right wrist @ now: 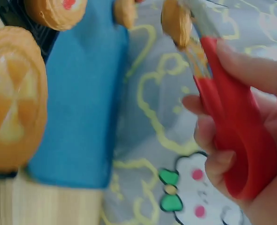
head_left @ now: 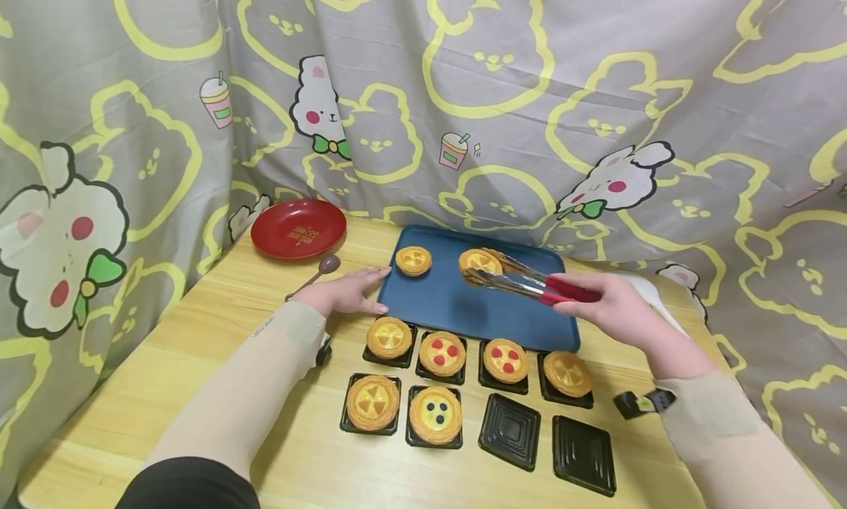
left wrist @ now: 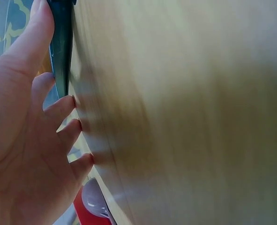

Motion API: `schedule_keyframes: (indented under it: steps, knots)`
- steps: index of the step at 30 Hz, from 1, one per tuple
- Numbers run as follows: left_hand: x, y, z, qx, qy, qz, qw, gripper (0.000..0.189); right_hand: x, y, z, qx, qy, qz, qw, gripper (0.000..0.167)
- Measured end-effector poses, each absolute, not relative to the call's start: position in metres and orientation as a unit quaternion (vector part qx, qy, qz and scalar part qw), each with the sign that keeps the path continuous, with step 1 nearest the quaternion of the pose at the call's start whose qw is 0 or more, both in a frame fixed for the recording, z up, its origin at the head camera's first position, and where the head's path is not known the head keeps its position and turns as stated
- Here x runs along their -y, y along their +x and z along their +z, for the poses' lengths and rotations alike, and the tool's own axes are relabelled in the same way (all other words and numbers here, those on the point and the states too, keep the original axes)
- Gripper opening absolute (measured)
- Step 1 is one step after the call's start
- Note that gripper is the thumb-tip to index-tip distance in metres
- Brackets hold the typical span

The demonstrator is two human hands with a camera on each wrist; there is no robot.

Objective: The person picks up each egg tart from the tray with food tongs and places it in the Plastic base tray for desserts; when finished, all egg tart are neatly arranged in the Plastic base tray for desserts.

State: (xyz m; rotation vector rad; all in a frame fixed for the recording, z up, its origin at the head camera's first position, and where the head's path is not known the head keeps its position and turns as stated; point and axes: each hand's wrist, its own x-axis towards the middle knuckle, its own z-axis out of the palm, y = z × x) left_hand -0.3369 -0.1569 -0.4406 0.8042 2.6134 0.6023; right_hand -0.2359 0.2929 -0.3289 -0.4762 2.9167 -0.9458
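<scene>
Gripping the red-handled tongs [head_left: 572, 289], the right hand [head_left: 615, 304] curls its fingers around the handles, and the metal ends pinch an egg tart [head_left: 481, 262] above the blue tray [head_left: 430, 303]. The left hand [head_left: 347, 292] holds nothing; its fingers are extended, with the fingertips at the tray's left edge. A second tart [head_left: 413, 261] lies on the tray, near its far left corner. Nearer the person, eight black square bases [head_left: 509, 429] sit in two rows on the tabletop [head_left: 298, 421]. Six carry tarts [head_left: 434, 415], so that part looks done; the near row's two right-hand bases are bare, which suggests that two tarts are left to place. Beyond the left hand are a brown spoon [head_left: 329, 264] and a red plate [head_left: 265, 229].

The tongs partly cover the pinched tart, and the right wrist view shows it edge-on, with one tong arm cut off. A white object [head_left: 651, 296] behind the right hand is partly hidden; its kind is unclear. The left wrist view shows mostly blurred tabletop.
</scene>
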Motion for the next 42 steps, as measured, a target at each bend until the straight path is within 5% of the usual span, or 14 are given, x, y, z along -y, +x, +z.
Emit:
schedule_keyframes:
  steps: [6, 13, 19, 24, 42]
  knots:
    - [0.157, -0.338, -0.442, -0.919, 0.282, 0.214, 0.176, 0.095, -0.324, -0.193, -0.325, -0.91, -0.216, -0.351, 0.031, 0.046]
    - [0.156, -0.338, -0.44, -0.918, 0.278, 0.22, 0.18, 0.094, -0.346, -0.144, -0.336, -0.911, -0.234, -0.336, 0.043, 0.047]
    - [0.155, -0.338, -0.439, -0.917, 0.279, 0.222, 0.179, 0.094, -0.359, -0.117, -0.355, -0.893, -0.229, -0.363, 0.133, 0.048]
    - [0.155, -0.339, -0.439, -0.918, 0.28, 0.218, 0.177, 0.094, -0.364, -0.109, -0.372, -0.872, -0.213, -0.392, 0.204, 0.05]
    - [0.157, -0.34, -0.442, -0.919, 0.282, 0.214, 0.175, 0.095, -0.352, -0.111, -0.39, -0.883, -0.199, -0.369, 0.21, 0.062]
